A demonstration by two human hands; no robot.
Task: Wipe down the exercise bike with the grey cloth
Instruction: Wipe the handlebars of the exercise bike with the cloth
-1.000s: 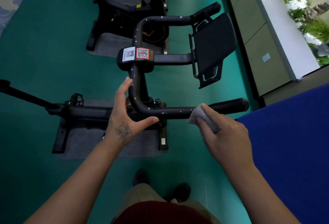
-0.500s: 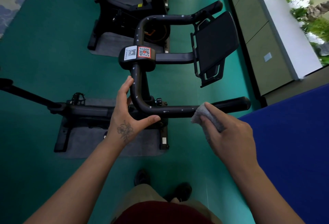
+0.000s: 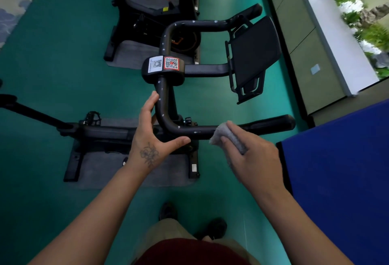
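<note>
- The black exercise bike (image 3: 168, 71) with white-speckled tubular handlebars stands on a grey floor mat (image 3: 134, 172) over the green floor (image 3: 52, 54).
- The left hand (image 3: 151, 138) rests against the near handlebar bend, fingers straight, thumb spread wide beneath the bar.
- The right hand (image 3: 252, 159) pinches the folded grey cloth (image 3: 223, 136), pressing it onto the near handlebar just right of the bend.
- A blue padded surface (image 3: 341, 180) lies at the right.
</note>
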